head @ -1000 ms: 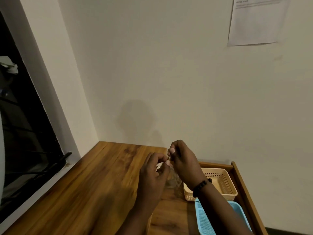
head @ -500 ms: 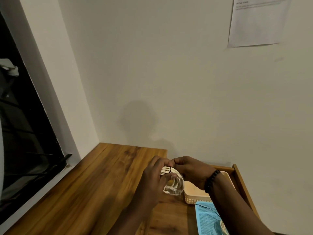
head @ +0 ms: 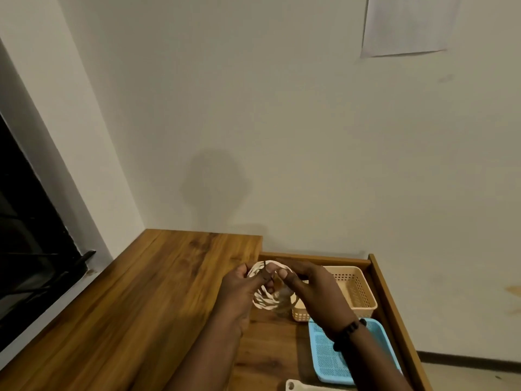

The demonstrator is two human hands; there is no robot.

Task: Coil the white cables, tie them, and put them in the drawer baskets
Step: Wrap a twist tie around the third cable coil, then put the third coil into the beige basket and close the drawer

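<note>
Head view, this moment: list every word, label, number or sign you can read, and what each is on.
Nothing is readable.
Sheet of paper on the wall: no print can be made out; it is blurred and cut by the top edge.
Beige basket, blue basket, coiled white cable, wristband: no labels or marks visible.

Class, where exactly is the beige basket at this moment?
In the head view, the beige basket sits in the open drawer at lower right, partly behind the right hand, with the blue basket just nearer the camera.
</note>
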